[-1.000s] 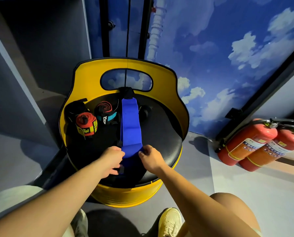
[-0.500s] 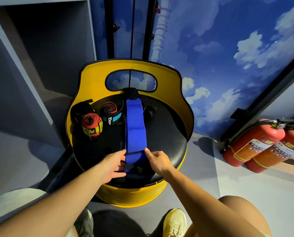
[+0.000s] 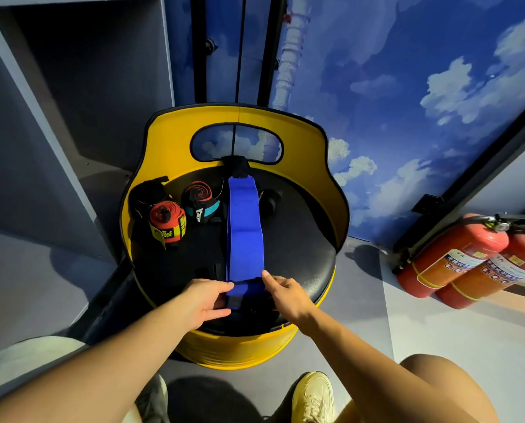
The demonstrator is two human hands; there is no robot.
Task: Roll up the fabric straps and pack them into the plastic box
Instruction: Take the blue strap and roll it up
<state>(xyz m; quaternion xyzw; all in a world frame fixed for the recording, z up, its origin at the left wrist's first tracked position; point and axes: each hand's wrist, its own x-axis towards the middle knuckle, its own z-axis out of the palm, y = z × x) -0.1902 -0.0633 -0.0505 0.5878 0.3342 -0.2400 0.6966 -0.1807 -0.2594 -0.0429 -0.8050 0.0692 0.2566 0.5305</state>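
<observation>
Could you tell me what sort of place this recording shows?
Probably a gym or fitness studio: rolled wrist wraps lie on a yellow barrel seat, beside a cloud-painted wall and two fire extinguishers.

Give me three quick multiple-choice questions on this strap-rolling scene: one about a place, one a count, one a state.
1. Where does the blue strap lie?
A. on the floor
B. on the black seat
C. over the fire extinguishers

2. How many fire extinguishers stand at the right?
A. one
B. two
C. four

3. How is the blue strap now?
A. fully rolled
B. mostly flat, near end being rolled
C. packed away

Answers: 1 B, it stretches across the seat. 2 B, two red cylinders side by side. 3 B, the left hand and right hand pinch its near end.
</observation>
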